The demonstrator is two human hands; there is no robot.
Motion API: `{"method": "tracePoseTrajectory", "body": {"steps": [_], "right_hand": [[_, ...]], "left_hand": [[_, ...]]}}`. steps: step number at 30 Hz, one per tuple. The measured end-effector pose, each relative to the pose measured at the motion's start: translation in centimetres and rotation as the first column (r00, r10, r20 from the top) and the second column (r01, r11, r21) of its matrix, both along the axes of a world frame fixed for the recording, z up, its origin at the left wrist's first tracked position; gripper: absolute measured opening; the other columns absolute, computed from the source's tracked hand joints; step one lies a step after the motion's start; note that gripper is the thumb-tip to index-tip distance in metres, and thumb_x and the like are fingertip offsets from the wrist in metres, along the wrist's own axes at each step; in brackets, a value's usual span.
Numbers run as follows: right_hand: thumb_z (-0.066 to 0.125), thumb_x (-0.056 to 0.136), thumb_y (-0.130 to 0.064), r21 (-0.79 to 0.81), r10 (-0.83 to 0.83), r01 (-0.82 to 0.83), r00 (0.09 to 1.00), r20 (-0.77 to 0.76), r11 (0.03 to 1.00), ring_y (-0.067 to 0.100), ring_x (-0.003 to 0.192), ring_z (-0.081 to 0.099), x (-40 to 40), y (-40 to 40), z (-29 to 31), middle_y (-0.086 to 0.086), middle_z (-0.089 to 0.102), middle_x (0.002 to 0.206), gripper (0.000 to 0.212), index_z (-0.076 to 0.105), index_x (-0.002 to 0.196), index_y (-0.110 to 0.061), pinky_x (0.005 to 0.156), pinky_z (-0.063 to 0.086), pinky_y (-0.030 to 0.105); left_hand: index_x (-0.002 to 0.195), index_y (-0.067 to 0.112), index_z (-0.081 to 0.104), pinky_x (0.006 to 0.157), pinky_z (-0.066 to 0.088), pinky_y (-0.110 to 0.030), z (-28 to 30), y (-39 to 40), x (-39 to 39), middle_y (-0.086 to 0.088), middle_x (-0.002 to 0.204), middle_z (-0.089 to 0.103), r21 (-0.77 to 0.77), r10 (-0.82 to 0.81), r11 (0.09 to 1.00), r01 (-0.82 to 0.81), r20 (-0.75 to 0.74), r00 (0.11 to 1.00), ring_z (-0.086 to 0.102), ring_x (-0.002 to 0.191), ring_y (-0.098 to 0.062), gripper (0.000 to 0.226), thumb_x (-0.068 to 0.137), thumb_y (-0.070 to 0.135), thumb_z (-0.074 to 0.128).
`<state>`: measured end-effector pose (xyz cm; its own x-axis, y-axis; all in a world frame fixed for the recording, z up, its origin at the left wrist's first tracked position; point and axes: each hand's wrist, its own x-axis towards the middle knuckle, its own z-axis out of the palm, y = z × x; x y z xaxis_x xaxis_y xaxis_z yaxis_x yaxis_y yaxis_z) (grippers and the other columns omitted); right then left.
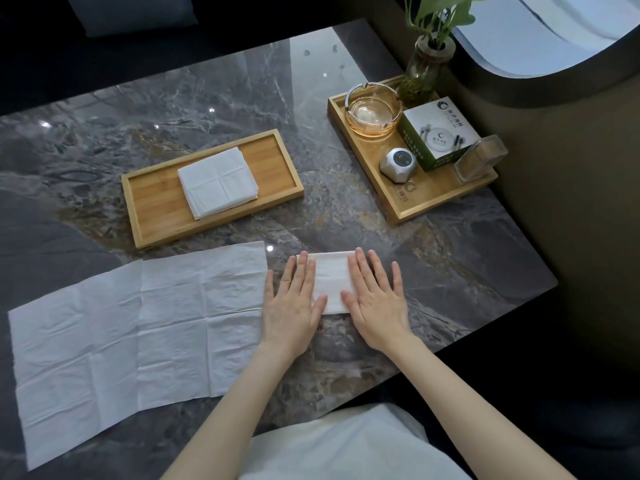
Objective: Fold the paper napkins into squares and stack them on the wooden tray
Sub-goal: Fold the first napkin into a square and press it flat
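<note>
A folded white napkin (330, 282) lies on the marble table near the front edge. My left hand (292, 306) rests flat on its left side and my right hand (375, 301) flat on its right side, fingers spread, pressing it down. Behind them stands a long wooden tray (152, 202) with a stack of folded square napkins (217, 181) in its middle. Two unfolded napkins (138, 330) lie spread out side by side to the left of my hands.
A second wooden tray (433, 199) at the right holds a glass ashtray (372, 110), a green-and-white box (438, 133), a small white device (398, 164), a clear container (481, 157) and a plant vase (424, 69). The table edge runs close on the right.
</note>
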<state>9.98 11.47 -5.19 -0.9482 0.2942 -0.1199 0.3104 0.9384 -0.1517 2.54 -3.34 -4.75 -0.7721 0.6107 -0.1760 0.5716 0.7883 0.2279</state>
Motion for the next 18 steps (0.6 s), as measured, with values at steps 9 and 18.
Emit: {"method": "tracePoseTrajectory", "body": {"steps": [9, 18], "right_hand": [[0.021, 0.098, -0.034, -0.031, 0.03, -0.036, 0.984, -0.176, 0.999, 0.019, 0.137, 0.02, 1.7, 0.1, 0.7, 0.005, 0.039, 0.146, 0.049, 0.036, 0.139, -0.012, 0.112, 0.004, 0.043], [0.043, 0.085, -0.014, -0.086, 0.072, -0.118, 0.908, -0.413, 0.989, 0.02, 0.119, 0.045, 2.2, 1.7, 1.1, 0.006, 0.068, 0.114, 0.033, 0.068, 0.106, -0.009, 0.101, 0.029, 0.039]], "left_hand": [[0.136, 0.01, 0.035, 0.106, 0.012, -0.045, 0.8, -2.0, 0.3, -0.006, 0.145, 0.036, 0.057, -0.09, 0.994, 0.097, -0.113, 0.99, 0.018, 0.136, -0.018, 0.05, 0.094, 0.035, 0.022], [0.101, 0.006, 0.066, 0.095, 0.035, -0.037, 2.4, -2.1, -0.3, -0.011, 0.113, 0.066, 0.296, -0.047, 0.951, 0.093, -0.158, 0.986, 0.056, 0.114, -0.027, 0.033, 0.087, 0.023, 0.04]]}}
